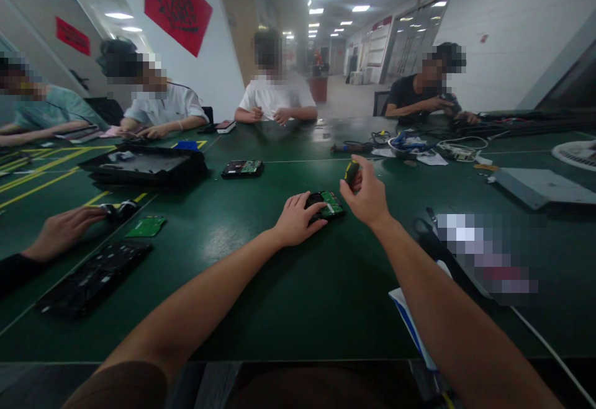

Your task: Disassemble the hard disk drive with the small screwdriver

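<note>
A hard drive [333,205] with a green circuit board facing up lies on the dark green table. My left hand [300,220] is laid over its left part, fingers and thumb bent about its edges, hiding that side. Just right of the drive and raised off the table, my right hand [367,195] is closed round a screwdriver [352,172] with a yellow and black handle. The screwdriver's shaft and tip cannot be made out. Another hard drive [242,168], also board side up, lies farther back and to the left.
At left are a black tray [144,164], a loose green circuit board [146,226], a black plastic part [95,277] and another person's hand [69,232]. Cables [410,142], a metal case [549,187] and a phone-like device [488,260] lie at right. Several people sit across the table.
</note>
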`<state>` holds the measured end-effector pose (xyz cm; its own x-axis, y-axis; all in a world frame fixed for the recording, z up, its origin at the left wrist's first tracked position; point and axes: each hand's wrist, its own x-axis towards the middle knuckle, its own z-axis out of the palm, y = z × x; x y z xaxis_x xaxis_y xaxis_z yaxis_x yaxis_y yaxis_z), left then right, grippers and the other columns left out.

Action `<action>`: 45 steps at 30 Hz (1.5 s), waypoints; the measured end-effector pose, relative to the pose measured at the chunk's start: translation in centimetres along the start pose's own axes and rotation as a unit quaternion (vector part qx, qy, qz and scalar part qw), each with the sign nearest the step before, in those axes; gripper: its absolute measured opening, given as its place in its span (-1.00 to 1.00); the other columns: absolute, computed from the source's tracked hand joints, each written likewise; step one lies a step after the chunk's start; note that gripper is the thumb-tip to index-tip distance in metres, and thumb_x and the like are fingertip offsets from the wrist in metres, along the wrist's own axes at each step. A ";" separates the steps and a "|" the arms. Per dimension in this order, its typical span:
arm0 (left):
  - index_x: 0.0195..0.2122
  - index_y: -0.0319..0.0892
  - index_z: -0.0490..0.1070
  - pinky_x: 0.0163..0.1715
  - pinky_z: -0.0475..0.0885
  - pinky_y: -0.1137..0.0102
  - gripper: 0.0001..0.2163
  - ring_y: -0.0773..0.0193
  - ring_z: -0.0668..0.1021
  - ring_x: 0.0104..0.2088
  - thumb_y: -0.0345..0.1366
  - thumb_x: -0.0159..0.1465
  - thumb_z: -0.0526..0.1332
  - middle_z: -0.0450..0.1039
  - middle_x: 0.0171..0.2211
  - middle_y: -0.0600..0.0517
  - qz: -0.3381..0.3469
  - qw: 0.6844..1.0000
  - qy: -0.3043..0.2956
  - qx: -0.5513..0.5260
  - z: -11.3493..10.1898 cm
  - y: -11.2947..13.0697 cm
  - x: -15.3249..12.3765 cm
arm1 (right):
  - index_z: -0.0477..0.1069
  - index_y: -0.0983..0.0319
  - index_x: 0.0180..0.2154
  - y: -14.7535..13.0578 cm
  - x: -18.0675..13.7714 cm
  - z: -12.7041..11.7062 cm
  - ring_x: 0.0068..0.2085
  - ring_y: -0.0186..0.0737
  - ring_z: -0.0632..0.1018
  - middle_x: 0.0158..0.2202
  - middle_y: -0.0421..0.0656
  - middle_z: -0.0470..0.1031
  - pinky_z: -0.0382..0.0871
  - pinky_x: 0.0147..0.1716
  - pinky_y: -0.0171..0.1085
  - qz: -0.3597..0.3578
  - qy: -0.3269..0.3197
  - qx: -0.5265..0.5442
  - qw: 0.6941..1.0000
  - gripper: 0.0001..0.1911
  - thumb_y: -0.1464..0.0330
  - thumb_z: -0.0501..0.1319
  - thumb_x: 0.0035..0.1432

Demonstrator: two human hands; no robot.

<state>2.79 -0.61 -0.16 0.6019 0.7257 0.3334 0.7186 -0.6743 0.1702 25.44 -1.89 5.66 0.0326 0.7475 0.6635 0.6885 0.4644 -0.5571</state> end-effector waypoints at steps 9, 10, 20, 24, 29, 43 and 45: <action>0.34 0.07 0.35 0.33 0.15 -0.11 -0.48 -0.16 0.19 0.41 0.10 0.42 0.13 0.15 0.40 -0.19 0.002 1.000 0.003 -0.003 0.0 0.1 0.0 | 0.12 0.13 0.35 0.1 0.0 0.1 -0.26 -0.10 0.63 -0.09 -0.04 0.58 0.59 -0.12 -0.05 0.005 -0.016 -0.013 1.000 -0.33 0.29 0.20 0.26; 0.34 0.07 0.35 0.33 0.15 -0.11 -0.48 -0.16 0.19 0.41 0.10 0.42 0.13 0.16 0.40 -0.18 0.001 1.000 0.002 -0.004 0.0 0.1 0.0 | 0.12 0.14 0.35 0.2 0.0 0.2 -0.26 -0.11 0.63 -0.08 -0.04 0.58 0.59 -0.11 -0.06 0.004 -0.015 -0.013 1.000 -0.33 0.29 0.20 0.26; 0.34 0.08 0.35 0.33 0.15 -0.12 -0.48 -0.18 0.18 0.41 0.11 0.42 0.13 0.14 0.41 -0.17 -0.001 1.000 -0.003 0.001 -0.1 0.1 0.0 | 0.11 0.15 0.37 0.5 0.1 0.1 -0.25 -0.05 0.63 -0.09 -0.02 0.59 0.57 -0.06 0.03 0.018 -0.010 -0.029 0.999 -0.30 0.27 0.22 0.25; 0.34 0.06 0.35 0.33 0.15 -0.12 -0.48 -0.18 0.20 0.41 0.11 0.42 0.13 0.15 0.40 -0.20 0.001 1.000 -0.001 0.007 0.0 0.0 0.0 | 0.13 0.13 0.37 0.2 0.1 0.2 -0.12 0.01 0.63 0.03 0.01 0.56 0.58 -0.03 0.05 0.005 -0.009 -0.029 1.000 -0.30 0.28 0.23 0.25; 0.33 0.06 0.36 0.33 0.16 -0.12 -0.48 -0.16 0.20 0.41 0.10 0.42 0.14 0.17 0.39 -0.17 0.004 1.000 0.001 0.002 0.2 -0.1 0.1 | 0.04 0.14 0.42 0.2 0.0 0.6 0.01 0.00 0.62 0.17 0.03 0.50 0.59 0.04 0.00 -0.016 -0.033 0.009 0.999 -0.27 0.33 0.16 0.28; 0.33 0.02 0.37 0.33 0.15 -0.11 -0.47 -0.18 0.19 0.42 0.11 0.42 0.12 0.15 0.40 -0.21 0.009 1.000 0.003 0.004 0.1 -0.1 0.0 | 0.16 0.11 0.37 -0.2 0.1 0.5 0.12 0.10 0.54 0.22 0.05 0.43 0.50 0.13 0.12 -0.048 -0.010 -0.019 0.999 -0.38 0.37 0.15 0.31; 0.33 0.03 0.36 0.33 0.15 -0.11 -0.47 -0.17 0.18 0.42 0.11 0.42 0.12 0.15 0.41 -0.20 0.007 1.000 0.001 0.004 0.0 -0.1 0.0 | 0.19 0.13 0.35 -0.2 0.0 0.6 0.05 0.08 0.57 0.19 0.07 0.43 0.53 0.09 0.09 -0.036 0.005 -0.018 0.999 -0.40 0.34 0.17 0.31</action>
<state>2.76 -0.57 -0.22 0.6113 0.7158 0.3377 0.7131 -0.6832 0.1572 24.88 -1.72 5.53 -0.0101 0.7076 0.7066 0.7150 0.4991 -0.4896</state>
